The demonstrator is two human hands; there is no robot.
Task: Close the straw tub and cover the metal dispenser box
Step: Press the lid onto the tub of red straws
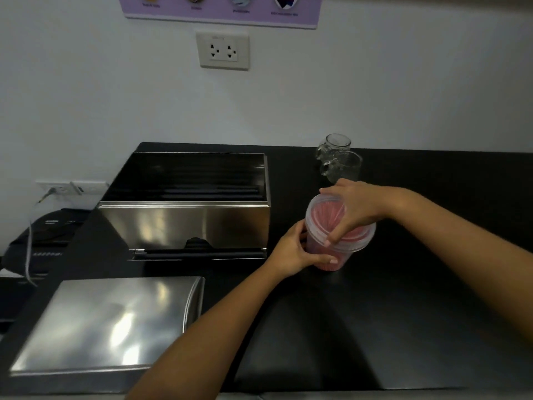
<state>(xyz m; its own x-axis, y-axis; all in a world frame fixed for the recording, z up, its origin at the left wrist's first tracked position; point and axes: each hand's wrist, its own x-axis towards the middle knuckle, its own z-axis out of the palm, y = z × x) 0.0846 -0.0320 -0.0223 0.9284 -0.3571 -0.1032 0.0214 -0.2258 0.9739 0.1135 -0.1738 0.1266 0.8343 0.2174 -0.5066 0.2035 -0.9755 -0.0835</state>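
Straw tub, translucent and filled with pink straws, stands on the black counter to the right of the metal dispenser box; I see both hands on it. Fingers of my left hand curl around the tub's lower wall from the left, closed on it, thumb toward the front. My right hand comes in from the right and lies over the top, its fingers spread and bent down onto the clear round lid, gripping the lid's rim with the thumb at the near edge. The lid sits tilted on the tub's mouth, its left side higher; whether it is seated anywhere I cannot tell. Pink straw ends show through the lid. Just behind the right hand, two clear glass mugs stand close together near the wall. The metal dispenser box rests at the counter's back left with its top open, dark straws visible inside and along its lower front slot. Its flat steel cover lies separately on the counter at the near left, well apart from the tub. A white wall socket is mounted above the box, beneath a purple poster. A black appliance sits at the far left edge, beside the counter.
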